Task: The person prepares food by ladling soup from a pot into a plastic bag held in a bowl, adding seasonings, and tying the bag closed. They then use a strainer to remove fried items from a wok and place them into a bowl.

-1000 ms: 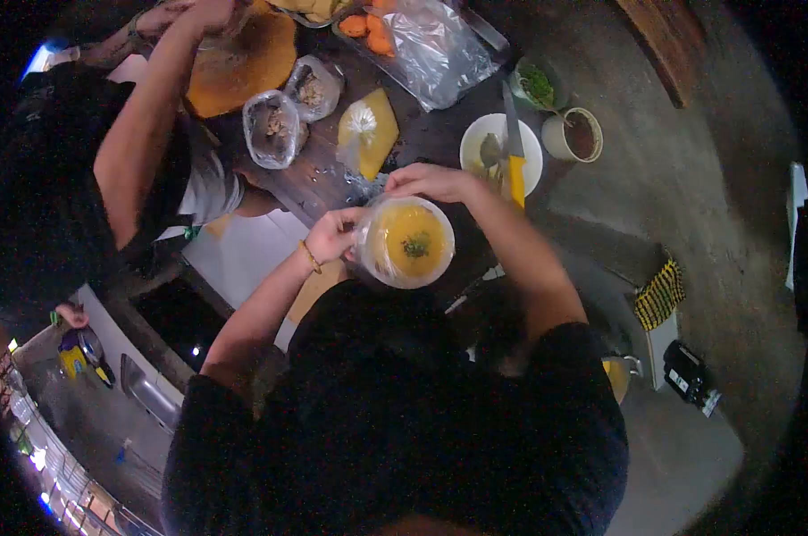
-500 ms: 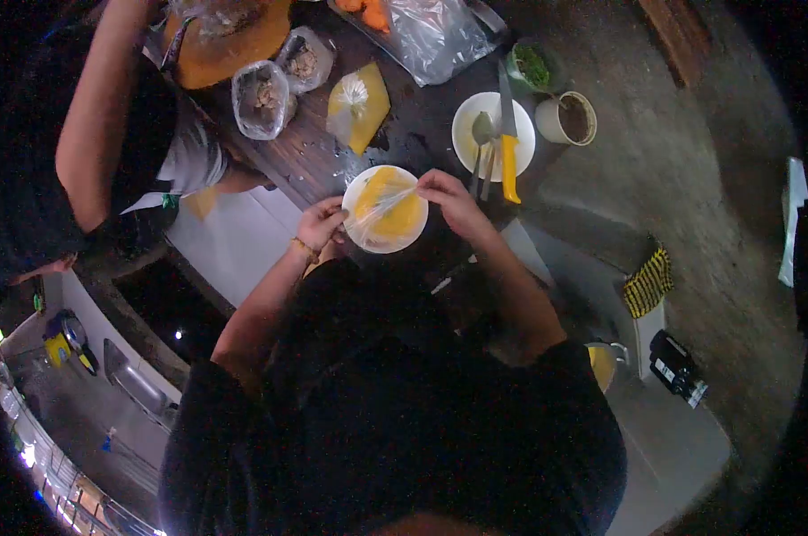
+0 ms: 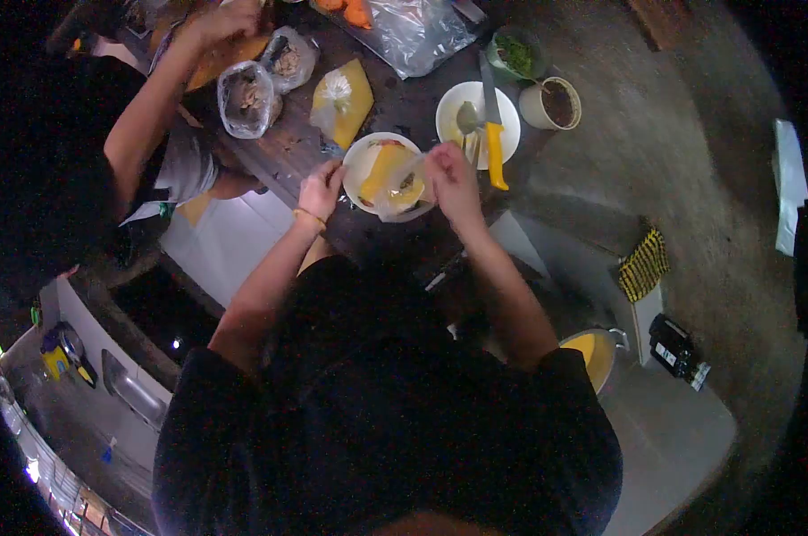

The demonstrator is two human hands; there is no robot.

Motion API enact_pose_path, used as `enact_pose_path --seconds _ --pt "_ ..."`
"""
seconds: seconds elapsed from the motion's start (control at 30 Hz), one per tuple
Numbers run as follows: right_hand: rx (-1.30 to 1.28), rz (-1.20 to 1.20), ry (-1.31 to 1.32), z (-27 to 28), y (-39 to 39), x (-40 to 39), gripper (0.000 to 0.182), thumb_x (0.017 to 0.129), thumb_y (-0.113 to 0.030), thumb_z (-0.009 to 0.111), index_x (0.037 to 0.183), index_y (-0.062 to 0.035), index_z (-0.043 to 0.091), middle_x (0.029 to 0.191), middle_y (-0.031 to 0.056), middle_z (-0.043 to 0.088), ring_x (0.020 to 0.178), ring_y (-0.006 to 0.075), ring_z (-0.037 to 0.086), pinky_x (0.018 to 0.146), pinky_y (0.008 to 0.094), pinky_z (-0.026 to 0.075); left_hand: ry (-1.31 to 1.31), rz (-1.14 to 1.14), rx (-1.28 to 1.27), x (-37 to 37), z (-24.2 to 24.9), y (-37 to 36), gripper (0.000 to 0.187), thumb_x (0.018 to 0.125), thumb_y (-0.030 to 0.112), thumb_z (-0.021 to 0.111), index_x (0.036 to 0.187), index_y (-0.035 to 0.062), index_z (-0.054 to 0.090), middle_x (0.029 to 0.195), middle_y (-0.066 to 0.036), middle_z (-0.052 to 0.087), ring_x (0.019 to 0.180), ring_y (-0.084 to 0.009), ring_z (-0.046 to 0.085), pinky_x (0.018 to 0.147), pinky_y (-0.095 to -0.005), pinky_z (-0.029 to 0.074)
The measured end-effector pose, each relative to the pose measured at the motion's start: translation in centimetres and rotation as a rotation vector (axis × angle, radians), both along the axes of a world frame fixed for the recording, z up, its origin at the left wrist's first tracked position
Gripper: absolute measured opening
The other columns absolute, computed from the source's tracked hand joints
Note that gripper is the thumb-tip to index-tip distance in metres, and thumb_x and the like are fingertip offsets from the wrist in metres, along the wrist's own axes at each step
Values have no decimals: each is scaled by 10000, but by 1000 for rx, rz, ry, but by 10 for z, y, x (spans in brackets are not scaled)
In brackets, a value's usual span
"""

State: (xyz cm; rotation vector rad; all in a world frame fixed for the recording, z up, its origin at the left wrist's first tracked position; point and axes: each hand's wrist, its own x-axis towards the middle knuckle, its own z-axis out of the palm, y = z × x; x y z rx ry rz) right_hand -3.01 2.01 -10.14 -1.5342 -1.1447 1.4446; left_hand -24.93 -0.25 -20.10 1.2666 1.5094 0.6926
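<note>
A white bowl (image 3: pixel 350 154) rests on the dark wooden table, with yellow food (image 3: pixel 382 170) and some reddish bits inside. Clear plastic film (image 3: pixel 393 198) lies crumpled over its lower right part. My right hand (image 3: pixel 455 181), partly blurred, pinches the film at the bowl's right rim. At the left rim is my left hand (image 3: pixel 318 191), its thumb and fingers closed on the bowl's edge. Just beyond stands a tied plastic bag of yellow liquid (image 3: pixel 343 100). To the right, a white plate (image 3: pixel 451 96) holds a spoon (image 3: pixel 466 117) and a yellow-handled knife (image 3: pixel 496 154).
Open bags of pale pieces (image 3: pixel 248 100) stand at the back left, near a co-worker's arm (image 3: pixel 167 85). A tub of chopped greens (image 3: pixel 514 58) and a cup of dark contents (image 3: pixel 556 104) stand back right. A silvery plastic bag (image 3: pixel 422 31) lies at the back.
My right hand has drawn the film toward the right, uncovering more of the bowl's far side. The bowl sits slightly farther up in view. The co-worker's arm has shifted right over the board.
</note>
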Motion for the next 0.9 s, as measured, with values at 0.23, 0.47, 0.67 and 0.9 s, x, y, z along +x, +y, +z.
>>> enact_pose_path --seconds 0.23,0.47,0.67,0.9 --pt "142 -6 -131 -13 24 -3 89 798 -106 546 830 -50 485 685 31 525 627 114 522 564 260 417 220 -79 505 65 34 -10 569 711 178 632 1182 -23 384 1070 -220 467 965 -365 476 810 -385 410" --pt "456 373 -316 59 16 -12 84 787 -75 555 859 -46 521 747 37 541 638 98 505 574 230 404 47 -171 475 62 127 23 222 732 57 559 949 15 578 862 -167 571 795 -315 564 702 -344 443" --pt "536 279 -521 42 8 36 416 700 -94 639 1085 -66 485 1111 105 468 993 235 469 826 306 381 -37 -132 395 60 145 23 125 739 65 541 833 3 595 801 -154 577 739 -292 581 653 -337 450" --pt "682 782 -324 -64 20 3 701 712 -303 632 1301 -147 285 1354 113 274 1273 274 204 1046 390 139 3 -526 651 61 163 26 187 728 55 589 907 0 583 887 -117 588 832 -213 567 751 -310 437"
